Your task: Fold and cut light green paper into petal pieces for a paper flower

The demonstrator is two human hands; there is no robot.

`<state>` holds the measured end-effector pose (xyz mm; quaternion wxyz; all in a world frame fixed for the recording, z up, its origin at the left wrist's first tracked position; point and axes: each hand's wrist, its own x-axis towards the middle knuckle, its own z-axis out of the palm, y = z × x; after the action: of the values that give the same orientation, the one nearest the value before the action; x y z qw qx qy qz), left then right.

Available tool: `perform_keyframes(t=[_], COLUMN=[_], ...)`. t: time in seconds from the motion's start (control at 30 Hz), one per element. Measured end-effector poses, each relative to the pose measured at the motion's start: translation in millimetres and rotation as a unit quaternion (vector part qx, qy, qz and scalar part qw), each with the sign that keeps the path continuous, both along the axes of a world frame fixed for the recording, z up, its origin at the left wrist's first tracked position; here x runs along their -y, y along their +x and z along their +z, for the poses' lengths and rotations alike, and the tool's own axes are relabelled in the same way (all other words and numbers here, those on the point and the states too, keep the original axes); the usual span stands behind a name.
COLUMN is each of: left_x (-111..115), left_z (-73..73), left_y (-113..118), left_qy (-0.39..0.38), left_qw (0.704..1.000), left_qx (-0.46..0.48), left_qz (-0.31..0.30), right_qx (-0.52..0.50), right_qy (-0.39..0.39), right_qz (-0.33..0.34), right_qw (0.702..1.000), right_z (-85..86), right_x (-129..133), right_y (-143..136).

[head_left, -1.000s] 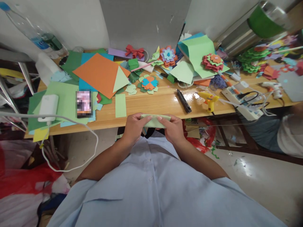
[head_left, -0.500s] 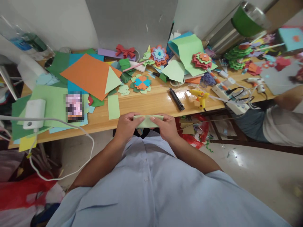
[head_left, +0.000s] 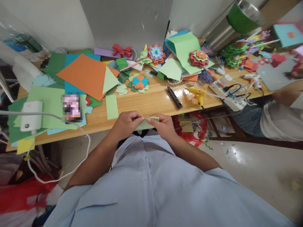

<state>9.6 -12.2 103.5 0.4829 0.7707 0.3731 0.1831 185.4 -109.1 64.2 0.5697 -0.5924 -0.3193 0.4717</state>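
My left hand (head_left: 126, 125) and my right hand (head_left: 164, 126) pinch a small piece of light green paper (head_left: 145, 125) between them, just off the table's front edge. Both thumbs press along its top edge, where it looks folded; the fingers behind are partly hidden. A light green paper strip (head_left: 112, 107) lies flat on the table, to the left beyond my left hand. Beyond my hands sits a layered paper flower (head_left: 140, 82) in orange, blue and green. A black pen-like cutter or marker (head_left: 174, 97) rests on the wood, beyond my right hand.
A yellow glue gun (head_left: 197, 95) and a power strip (head_left: 227, 94) with cords are on the right. Orange paper (head_left: 82, 75), a phone (head_left: 72, 107) and a white charger (head_left: 31, 116) with a looping cable occupy the left. A seated person (head_left: 279, 119) is at far right.
The paper in my hands has tilted; its lower part now hangs below my thumbs, which have come closer together. The view has shifted slightly.
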Motion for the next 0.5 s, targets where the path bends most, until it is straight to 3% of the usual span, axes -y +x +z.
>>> perform_keyframes(t=[0.27,0.5], left_x=[4.3,-0.8], left_z=[-0.5,-2.4], left_y=[0.3,-2.0], left_qy=[0.002,0.000], left_qw=[0.999,1.000], left_qx=[-0.003,-0.016], left_qz=[0.034,-0.008], right_qx=[-0.016,-0.005], right_qy=[0.013,0.001], right_qz=[-0.008,0.000], right_qw=[1.000,1.000], right_z=[-4.4,-5.8], right_x=[2.1,2.8], right_y=[6.2,6.1])
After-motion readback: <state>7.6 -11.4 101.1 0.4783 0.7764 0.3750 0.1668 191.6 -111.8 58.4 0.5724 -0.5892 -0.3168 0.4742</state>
